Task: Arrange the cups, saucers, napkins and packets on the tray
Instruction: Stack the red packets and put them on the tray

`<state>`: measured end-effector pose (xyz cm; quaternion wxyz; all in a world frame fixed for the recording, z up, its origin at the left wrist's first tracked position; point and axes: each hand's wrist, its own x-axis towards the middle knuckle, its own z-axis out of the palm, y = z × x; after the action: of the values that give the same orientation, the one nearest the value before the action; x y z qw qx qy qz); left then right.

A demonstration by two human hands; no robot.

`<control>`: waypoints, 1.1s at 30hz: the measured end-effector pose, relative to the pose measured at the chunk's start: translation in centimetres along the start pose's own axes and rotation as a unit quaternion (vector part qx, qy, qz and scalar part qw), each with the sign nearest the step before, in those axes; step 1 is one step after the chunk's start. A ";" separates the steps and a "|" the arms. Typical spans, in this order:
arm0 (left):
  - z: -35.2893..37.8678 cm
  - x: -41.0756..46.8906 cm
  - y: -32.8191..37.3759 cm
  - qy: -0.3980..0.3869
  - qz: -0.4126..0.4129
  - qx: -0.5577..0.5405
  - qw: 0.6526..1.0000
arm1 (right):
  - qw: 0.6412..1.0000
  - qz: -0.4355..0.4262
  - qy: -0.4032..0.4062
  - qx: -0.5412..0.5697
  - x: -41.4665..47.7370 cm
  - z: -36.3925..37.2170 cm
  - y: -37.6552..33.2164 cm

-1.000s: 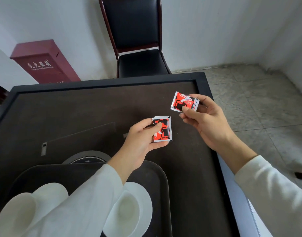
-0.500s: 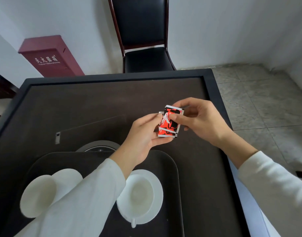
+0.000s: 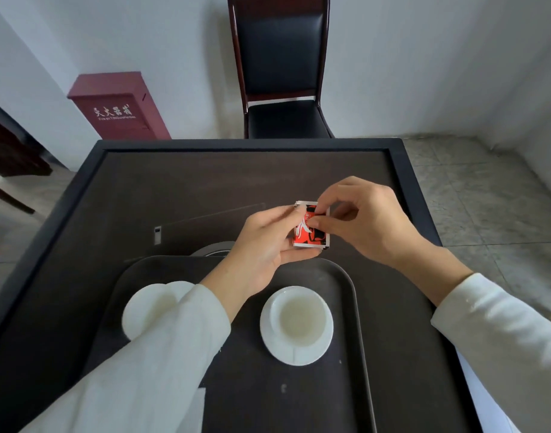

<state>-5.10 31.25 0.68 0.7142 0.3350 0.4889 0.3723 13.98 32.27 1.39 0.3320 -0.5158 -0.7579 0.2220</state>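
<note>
Red-and-black packets (image 3: 311,235) are stacked together just beyond the far edge of the dark tray (image 3: 355,307). My left hand (image 3: 265,245) grips the stack from the left and below. My right hand (image 3: 361,220) pinches its top from the right. On the tray, a white cup on its saucer (image 3: 297,323) stands at the right. Another white cup and saucer (image 3: 152,307) sits at the left, partly hidden by my left sleeve. No napkins are visible.
The tray lies on a dark square table (image 3: 205,182) with a raised rim. A round inset (image 3: 215,250) shows just past the tray. A black chair (image 3: 283,89) stands behind the table, and a red box (image 3: 118,107) sits on the floor at the left.
My right hand brought its packet leftward onto the packets in my left hand, and both hands now hold one stack. The view has shifted, showing more of the tray.
</note>
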 end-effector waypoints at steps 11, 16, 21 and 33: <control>-4.2 -11.0 3.2 -0.017 0.020 0.064 0.998 | 0.987 -0.072 -0.055 -0.132 -4.8 0.8 -13.2; -5.1 -15.4 4.8 -0.048 0.032 0.061 0.996 | 0.984 -0.061 -0.038 -0.162 -6.6 0.8 -18.2; -4.9 -19.5 4.5 -0.054 0.029 0.047 0.997 | 0.985 -0.028 -0.044 -0.165 -9.2 0.2 -21.9; -3.0 -23.9 -2.8 0.014 -0.033 0.058 0.998 | 0.982 -0.002 -0.115 -0.151 -16.7 0.9 -20.5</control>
<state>-13.17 9.66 8.14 0.6987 0.3544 0.5303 0.3242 4.48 9.14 10.14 0.1610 -0.5299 -0.8167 0.1619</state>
